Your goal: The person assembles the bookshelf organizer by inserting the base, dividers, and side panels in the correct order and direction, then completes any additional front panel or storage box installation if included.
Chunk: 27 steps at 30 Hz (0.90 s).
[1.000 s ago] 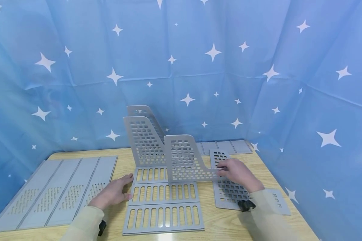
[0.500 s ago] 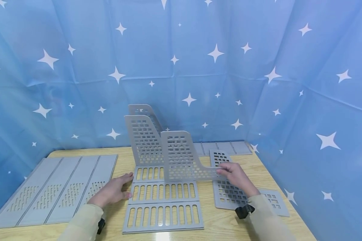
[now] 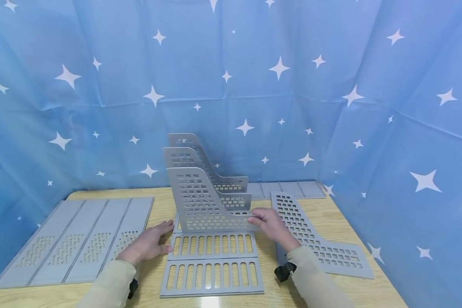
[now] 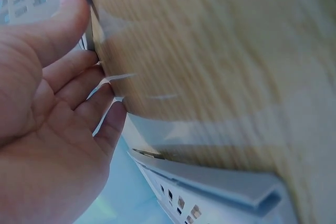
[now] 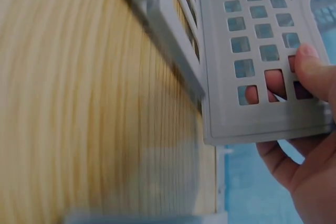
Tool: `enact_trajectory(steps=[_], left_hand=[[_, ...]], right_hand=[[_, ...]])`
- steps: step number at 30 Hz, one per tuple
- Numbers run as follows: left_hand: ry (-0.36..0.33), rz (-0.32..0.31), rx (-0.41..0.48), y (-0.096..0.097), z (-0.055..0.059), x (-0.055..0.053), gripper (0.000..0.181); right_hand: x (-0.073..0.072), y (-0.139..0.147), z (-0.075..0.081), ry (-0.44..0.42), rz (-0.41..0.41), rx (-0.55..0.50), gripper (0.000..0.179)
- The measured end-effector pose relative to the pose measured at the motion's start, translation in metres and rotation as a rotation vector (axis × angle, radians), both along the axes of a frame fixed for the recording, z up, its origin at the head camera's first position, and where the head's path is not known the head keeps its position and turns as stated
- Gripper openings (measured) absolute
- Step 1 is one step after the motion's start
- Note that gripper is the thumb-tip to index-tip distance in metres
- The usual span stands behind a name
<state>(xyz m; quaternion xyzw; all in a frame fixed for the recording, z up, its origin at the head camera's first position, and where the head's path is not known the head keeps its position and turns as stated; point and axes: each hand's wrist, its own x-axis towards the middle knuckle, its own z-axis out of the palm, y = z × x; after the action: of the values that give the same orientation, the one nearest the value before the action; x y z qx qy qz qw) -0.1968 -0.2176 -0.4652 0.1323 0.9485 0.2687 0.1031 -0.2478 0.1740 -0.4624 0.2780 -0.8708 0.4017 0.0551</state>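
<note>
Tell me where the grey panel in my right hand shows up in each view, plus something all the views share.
Head: the grey panel is just below centre, its low end gripped by the right hand.
Left wrist: cannot tell; a perforated grey piece at top left might be it.
Right wrist: upper right.
Shared landmark: the wood-grain table.

I'm seeing some curtained-off workspace tbh: blue starry fabric (image 3: 254,77) is hanging behind and beside a wood-grain table (image 3: 329,214) holding grey panels (image 3: 109,218).

Upright panels (image 3: 201,205) over base (image 3: 212,259), between flat panels (image 3: 94,216)
</note>
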Motion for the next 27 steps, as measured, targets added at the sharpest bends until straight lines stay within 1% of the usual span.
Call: enact_trajectory(steps=[6, 10, 16, 21, 27], left_hand=[[0.006, -0.006, -0.010, 0.000, -0.001, -0.001, 0.074], [0.004, -0.015, -0.018, 0.000, 0.001, -0.001, 0.073], [0.003, -0.021, -0.042, 0.001, 0.003, 0.000, 0.074], [0.009, -0.030, -0.053, 0.000, 0.003, 0.000, 0.073], [0.025, -0.034, -0.054, -0.001, 0.001, -0.001, 0.070]], right_hand=[[0.001, -0.011, -0.002, 0.000, -0.008, -0.015, 0.041], [0.001, -0.015, -0.003, 0.011, -0.021, -0.031, 0.042], [0.000, -0.018, -0.007, 0.024, -0.017, -0.053, 0.045], [0.000, -0.021, -0.010, 0.025, -0.025, -0.065, 0.044], [0.000, -0.027, -0.010, 0.031, -0.032, -0.087, 0.038]])
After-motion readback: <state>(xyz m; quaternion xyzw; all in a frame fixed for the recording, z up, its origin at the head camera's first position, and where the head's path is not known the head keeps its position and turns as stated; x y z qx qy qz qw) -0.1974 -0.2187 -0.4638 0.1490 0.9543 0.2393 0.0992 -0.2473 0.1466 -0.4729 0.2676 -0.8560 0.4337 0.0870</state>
